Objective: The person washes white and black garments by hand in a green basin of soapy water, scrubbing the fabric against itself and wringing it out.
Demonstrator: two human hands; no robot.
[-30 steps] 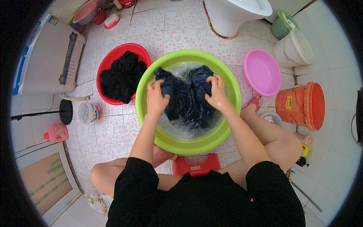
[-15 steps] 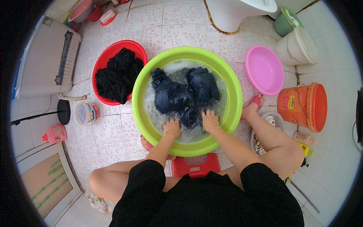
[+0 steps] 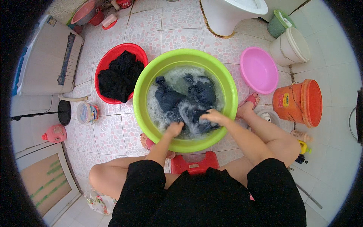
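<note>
A pair of dark blue jeans (image 3: 169,99) lies bunched and half sunk in cloudy, sudsy water inside a large lime-green basin (image 3: 141,113). Foam swirls over the nearer part of the cloth. My left hand (image 3: 175,129) dips at the near side, fingertips against the cloth and partly lost in the suds, so its grip does not show. Just over the water, at the right of the jeans, is my right hand (image 3: 214,117). Its fingers reach leftward, a little apart, and no cloth shows between them.
A red basin (image 3: 99,90) holding black cloth (image 3: 120,77) stands left of the green one. Rightward are a pink basin (image 3: 259,70), an orange bucket (image 3: 293,100) and a white bucket (image 3: 285,49). A red stool (image 3: 194,162) is close below; a toilet (image 3: 223,19) stands ahead.
The right hand has lifted from the water and shifted right and up; the left has moved slightly right. The jeans' near part has spread toward the right, with more foam swirling there.
</note>
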